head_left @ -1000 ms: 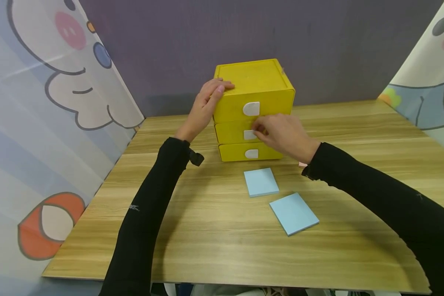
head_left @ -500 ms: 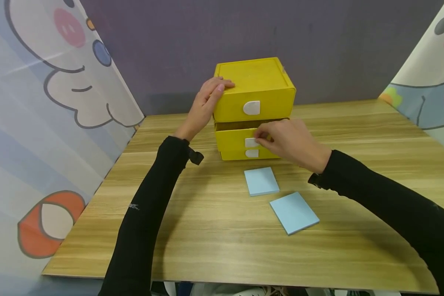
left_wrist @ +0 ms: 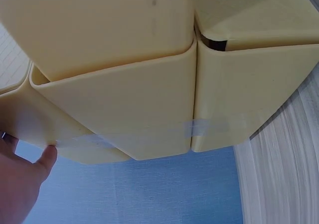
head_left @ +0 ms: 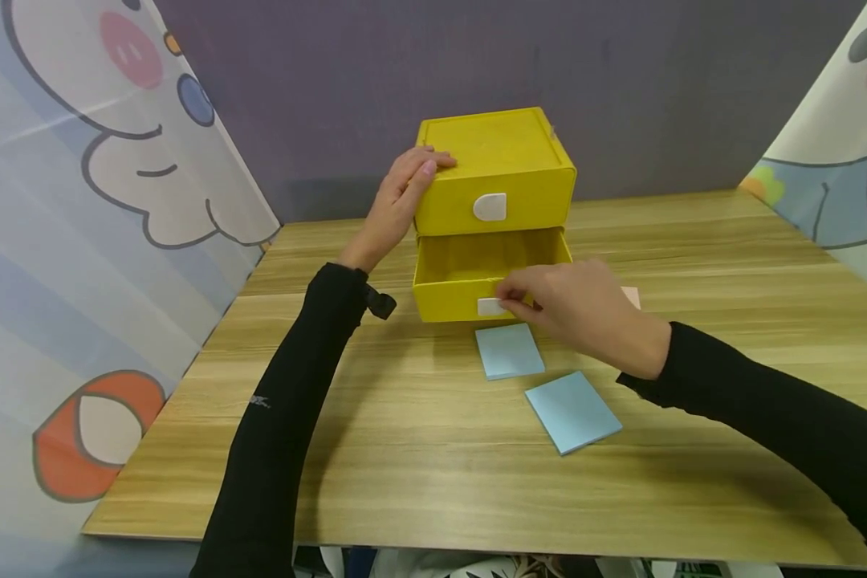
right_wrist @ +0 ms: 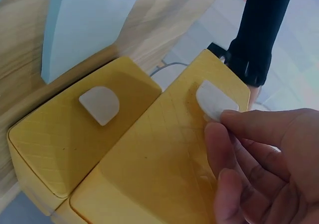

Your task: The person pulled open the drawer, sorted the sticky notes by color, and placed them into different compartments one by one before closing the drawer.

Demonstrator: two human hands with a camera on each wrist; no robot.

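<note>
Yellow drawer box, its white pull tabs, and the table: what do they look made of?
Yellow drawer box: probably matte moulded plastic, with rounded edges and fine grid texture. White pull tab: smooth, likely plastic. Table: wood-grain surface, perhaps laminate, with a faint sheen.

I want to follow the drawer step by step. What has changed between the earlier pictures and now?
The right hand, pinching the white tab, has pulled the middle drawer out toward the person; it now stands open. The left hand stayed on the yellow drawer box, and both blue sticky-note pads stayed in place.
</note>
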